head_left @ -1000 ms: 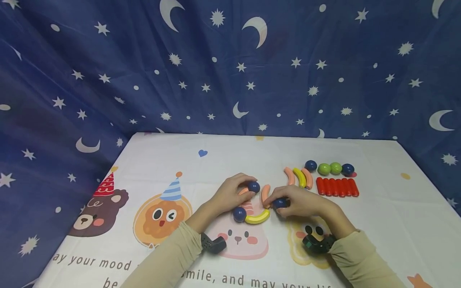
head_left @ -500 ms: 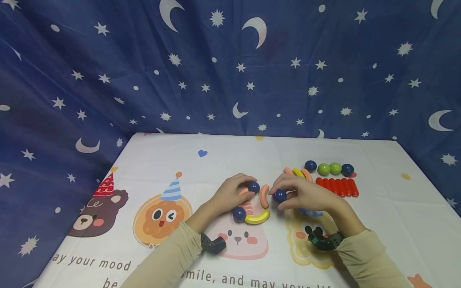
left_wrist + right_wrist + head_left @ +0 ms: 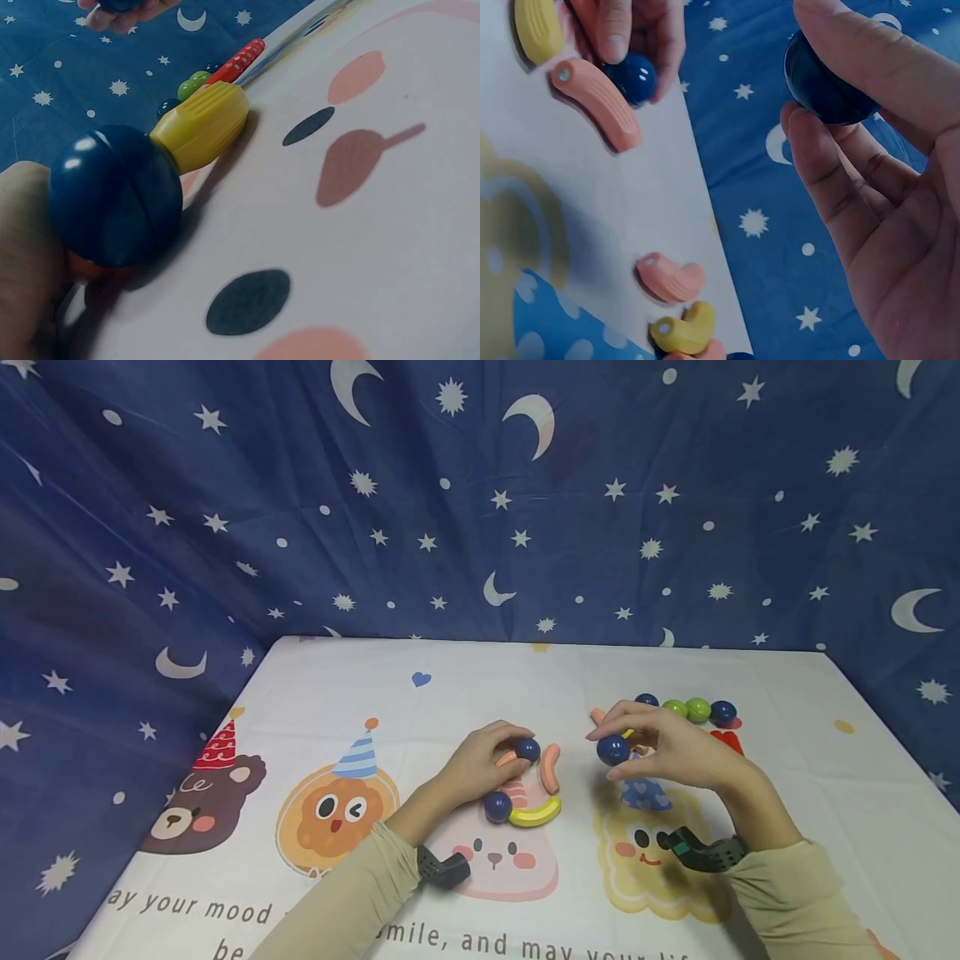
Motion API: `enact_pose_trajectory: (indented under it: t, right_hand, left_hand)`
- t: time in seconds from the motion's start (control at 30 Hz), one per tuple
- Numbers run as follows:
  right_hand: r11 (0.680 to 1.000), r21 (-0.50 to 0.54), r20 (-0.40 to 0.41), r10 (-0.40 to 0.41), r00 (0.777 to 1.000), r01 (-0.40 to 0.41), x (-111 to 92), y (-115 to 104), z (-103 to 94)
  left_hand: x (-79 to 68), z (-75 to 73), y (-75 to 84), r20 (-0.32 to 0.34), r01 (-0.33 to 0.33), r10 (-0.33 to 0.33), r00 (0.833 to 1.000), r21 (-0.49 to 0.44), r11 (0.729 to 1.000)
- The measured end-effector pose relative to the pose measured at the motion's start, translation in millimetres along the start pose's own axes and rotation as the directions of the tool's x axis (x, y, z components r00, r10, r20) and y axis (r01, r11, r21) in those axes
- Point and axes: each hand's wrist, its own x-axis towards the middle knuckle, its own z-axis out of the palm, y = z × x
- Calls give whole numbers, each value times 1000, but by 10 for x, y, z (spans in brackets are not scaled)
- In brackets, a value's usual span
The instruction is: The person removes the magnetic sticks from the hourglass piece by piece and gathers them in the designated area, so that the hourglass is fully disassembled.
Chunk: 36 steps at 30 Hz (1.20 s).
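My left hand (image 3: 480,766) rests at the middle of the table and holds a glossy blue ball (image 3: 528,749) between thumb and fingers. A pink curved stick lies partly hidden under that hand. Just in front are another blue ball (image 3: 498,807) and a yellow curved stick (image 3: 536,812), which touch end to end. To the right of the left hand a loose pink curved stick (image 3: 600,105) shows a small silvery dot at one end. Raised above the table, my right hand (image 3: 667,743) pinches a third blue ball (image 3: 821,82) between thumb and fingertips.
Behind the right hand, partly hidden, lie pink and yellow curved sticks (image 3: 682,330). A row of blue and green balls (image 3: 698,709) stands at the back right, with red sticks (image 3: 726,742) in front. The printed white cloth (image 3: 450,693) ends at a starry blue curtain (image 3: 480,485).
My right hand has lifted away from the loose pink stick and moved right and back, with the blue ball pinched in it. The left hand stays in place.
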Motion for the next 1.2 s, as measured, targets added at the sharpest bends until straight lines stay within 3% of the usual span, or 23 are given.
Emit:
enact_pose_trajectory:
  t: [0.13, 0.27, 0.53, 0.83, 1.07, 1.2]
  right_hand:
    - [999, -21, -13, -44, 999, 44, -45, 7, -56]
    - [998, -41, -35, -39, 999, 37, -89, -3, -113]
    - [983, -112, -148, 128, 981, -145, -224, -12, -288]
    - [947, -234, -281, 152, 948, -221, -535, 201, -611]
    - [859, -215, -377, 367, 850, -466, -809, 431, -831]
    - [832, -181, -413, 419, 809, -524, -896, 599, -880]
  left_hand:
    - [2, 4, -7, 0, 0, 0, 1000, -1, 1000]
    - [5, 16, -24, -3, 0, 0, 1000, 8, 1000]
    - [14, 22, -38, -4, 3, -3, 1000, 1, 1000]
    - [13, 24, -43, -9, 2, -2, 1000, -2, 1000]
    - [10, 19, -34, -4, 4, -4, 1000, -5, 1000]
    - [13, 22, -24, -2, 12, -12, 1000, -7, 1000]
